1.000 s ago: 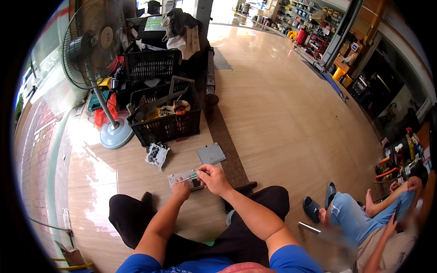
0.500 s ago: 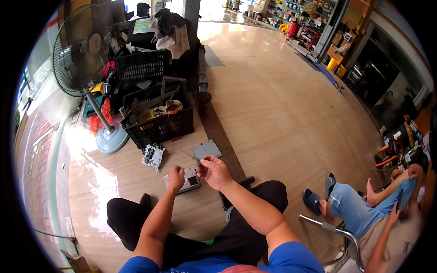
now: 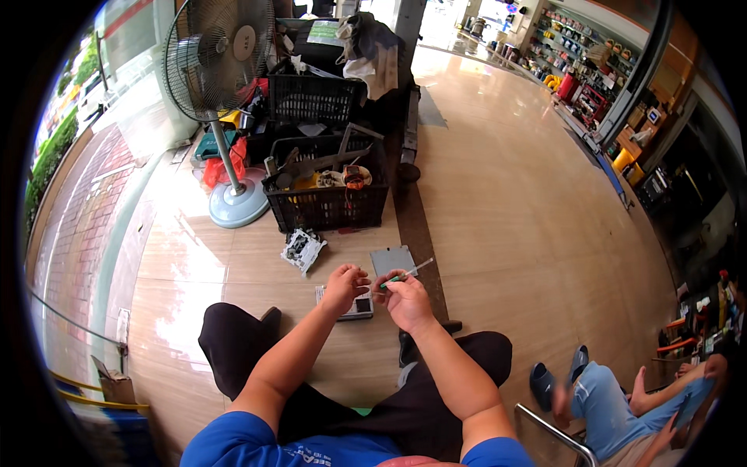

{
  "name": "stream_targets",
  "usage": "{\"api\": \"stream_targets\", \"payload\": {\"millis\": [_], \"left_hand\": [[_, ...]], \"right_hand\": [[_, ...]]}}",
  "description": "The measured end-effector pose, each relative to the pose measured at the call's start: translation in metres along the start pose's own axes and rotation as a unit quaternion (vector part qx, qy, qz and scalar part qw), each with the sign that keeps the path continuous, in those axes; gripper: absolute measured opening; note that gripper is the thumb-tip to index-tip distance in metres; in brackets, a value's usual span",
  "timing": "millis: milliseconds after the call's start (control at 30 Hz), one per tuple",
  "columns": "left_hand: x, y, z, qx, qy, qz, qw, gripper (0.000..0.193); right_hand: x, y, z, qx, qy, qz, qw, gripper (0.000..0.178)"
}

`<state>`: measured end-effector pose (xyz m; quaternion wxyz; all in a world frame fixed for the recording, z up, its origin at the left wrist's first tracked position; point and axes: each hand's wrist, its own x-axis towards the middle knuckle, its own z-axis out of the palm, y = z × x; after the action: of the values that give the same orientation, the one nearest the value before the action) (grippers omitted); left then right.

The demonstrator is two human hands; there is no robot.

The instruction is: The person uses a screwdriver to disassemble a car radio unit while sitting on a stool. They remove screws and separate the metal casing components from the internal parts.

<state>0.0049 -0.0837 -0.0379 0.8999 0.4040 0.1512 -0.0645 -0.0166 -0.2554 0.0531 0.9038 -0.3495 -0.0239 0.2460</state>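
In front of me my right hand (image 3: 406, 302) pinches a slim screwdriver (image 3: 391, 281) with a green part at the fingers. Its thin pale end points up and to the right. Close by on its left is my left hand (image 3: 345, 289), fingers loosely bent and apart, with nothing visible in them. Under both hands a flat silver electronic unit (image 3: 359, 308) with a dark panel lies on the floor, partly hidden by them. Just beyond sits a flat grey metal plate (image 3: 394, 260). Left of that plate rests a white and black mechanism frame (image 3: 303, 251).
A black crate (image 3: 327, 208) of tools and parts stands ahead, beside a standing fan (image 3: 227, 206). My bent legs (image 3: 237, 342) flank the work. At the right a person in blue jeans (image 3: 611, 397) sits near a metal chair rail (image 3: 556, 436) and dark slippers (image 3: 542, 385).
The view has swung left, so things appear farther right. In my right hand the screwdriver has turned to point right. My left hand's fingers have loosened from a closed shape.
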Motion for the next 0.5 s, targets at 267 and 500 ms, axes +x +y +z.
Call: {"api": "stream_targets", "payload": {"millis": [267,500], "left_hand": [[-0.009,-0.004,0.032,0.026,-0.097,-0.01,0.995,0.009],[-0.024,0.0,0.046,0.034,-0.107,0.003,0.994,0.008]], "right_hand": [[0.004,0.013,-0.011,-0.21,0.1,-0.027,0.972,0.022],[0.007,0.018,-0.007,-0.29,0.119,-0.047,0.948,0.017]]}}
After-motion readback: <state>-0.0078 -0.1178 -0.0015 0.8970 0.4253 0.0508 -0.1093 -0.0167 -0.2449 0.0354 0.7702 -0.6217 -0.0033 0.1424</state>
